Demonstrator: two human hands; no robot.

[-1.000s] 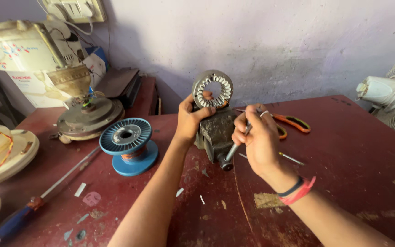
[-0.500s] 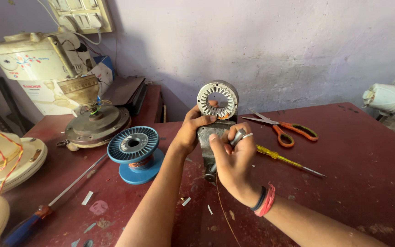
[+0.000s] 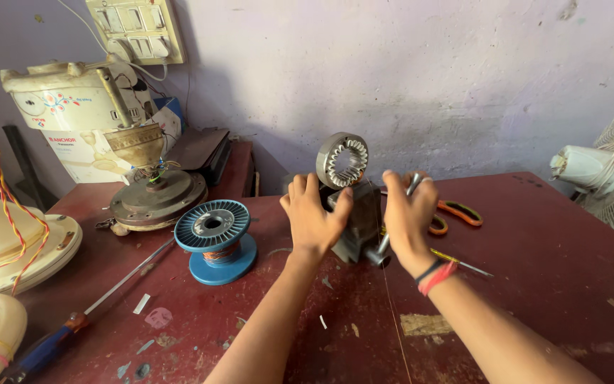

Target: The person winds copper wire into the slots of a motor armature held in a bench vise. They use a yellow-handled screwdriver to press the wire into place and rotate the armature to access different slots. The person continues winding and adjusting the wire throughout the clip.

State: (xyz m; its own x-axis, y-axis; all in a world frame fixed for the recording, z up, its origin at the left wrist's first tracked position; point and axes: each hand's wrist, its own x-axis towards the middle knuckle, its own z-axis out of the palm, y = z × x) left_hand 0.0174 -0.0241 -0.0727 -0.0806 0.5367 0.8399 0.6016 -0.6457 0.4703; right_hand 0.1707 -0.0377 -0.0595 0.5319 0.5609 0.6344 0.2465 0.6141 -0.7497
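Observation:
A grey metal winding machine [image 3: 358, 226] stands on the dark red table [image 3: 548, 284], with a ring-shaped motor stator [image 3: 342, 160] mounted at its top. My left hand [image 3: 313, 213] rests against the machine's left side, just under the stator. My right hand [image 3: 406, 213] is closed round the machine's metal crank handle [image 3: 380, 250] on the right. A thin copper wire [image 3: 392, 313] runs from the machine towards me.
A blue spool of copper wire [image 3: 214, 240] sits left of the machine. Orange-handled scissors [image 3: 456, 213] and a yellow screwdriver [image 3: 463, 262] lie behind my right hand. A long screwdriver [image 3: 87, 313], ceiling-fan motors [image 3: 154, 195] and fan parts crowd the left; a table fan [image 3: 605, 174] stands far right.
My right hand has swung the crank handle round from the machine's front to its right side. The left hand stays on the machine. The view has shifted a little.

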